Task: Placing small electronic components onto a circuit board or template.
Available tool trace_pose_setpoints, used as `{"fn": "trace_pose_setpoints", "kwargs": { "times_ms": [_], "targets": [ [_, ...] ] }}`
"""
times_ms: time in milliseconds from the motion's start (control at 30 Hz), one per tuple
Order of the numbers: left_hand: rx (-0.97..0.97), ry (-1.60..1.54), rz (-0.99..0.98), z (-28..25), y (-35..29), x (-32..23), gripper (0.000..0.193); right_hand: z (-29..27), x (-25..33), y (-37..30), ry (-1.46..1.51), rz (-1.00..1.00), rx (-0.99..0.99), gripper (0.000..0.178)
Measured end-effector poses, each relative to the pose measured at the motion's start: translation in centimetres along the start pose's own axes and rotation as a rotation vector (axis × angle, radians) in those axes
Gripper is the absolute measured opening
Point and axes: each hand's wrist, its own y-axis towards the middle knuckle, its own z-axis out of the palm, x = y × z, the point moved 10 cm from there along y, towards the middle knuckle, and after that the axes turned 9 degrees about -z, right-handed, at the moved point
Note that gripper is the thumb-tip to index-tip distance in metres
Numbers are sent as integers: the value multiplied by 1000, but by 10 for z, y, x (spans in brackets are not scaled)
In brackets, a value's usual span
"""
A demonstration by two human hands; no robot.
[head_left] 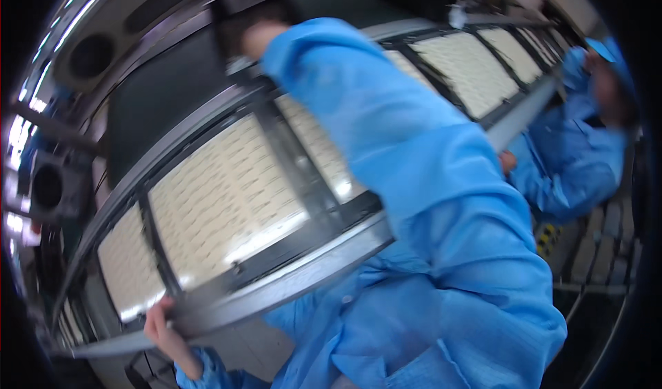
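A long conveyor line with a grey metal rail (303, 268) runs across in front of me. Dark frames on it hold cream-coloured sheets (224, 199) covered with rows of short marks. My left hand (164, 330) grips the near rail at the lower left, its fingers bent over the edge. Over the line stretches my right arm in a blue sleeve. At its far side my right hand (256, 37) is smeared by motion beside a dark box-like thing (238, 10); its fingers cannot be made out.
At the right, another person in a blue coat and cap (572, 148) stands by the line, one hand near the rail. A dark panel (162, 103) lies behind the far rail. Machines with round dark openings (92, 55) stand at the far left.
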Motion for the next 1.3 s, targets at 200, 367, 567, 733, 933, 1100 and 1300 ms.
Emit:
{"fn": "trace_pose_setpoints", "kwargs": {
  "times_ms": [200,367,567,733,933,1100,1300],
  "targets": [
    [55,130,-47,-39,8,21,39,-82,53,-23,279,190,-63,23],
    [-36,113,37,-5,-16,-34,29,-72,43,-28,287,179,2,24],
    [-73,304,88,-6,-17,-37,33,-72,48,-31,305,106,60,26],
    [-427,1105,269,-14,-14,-67,34,-110,72,-43,186,8,16,24],
    [-476,1121,299,5,-12,-53,33,-102,77,-17,-19,-165,-9,23],
    [-631,1114,360,22,-30,-61,37,-97,83,-1,-2,-160,-7,23],
    [-732,1155,201,-31,-46,-48,41,-54,8,-34,394,-1479,-241,42]
  ]
}}
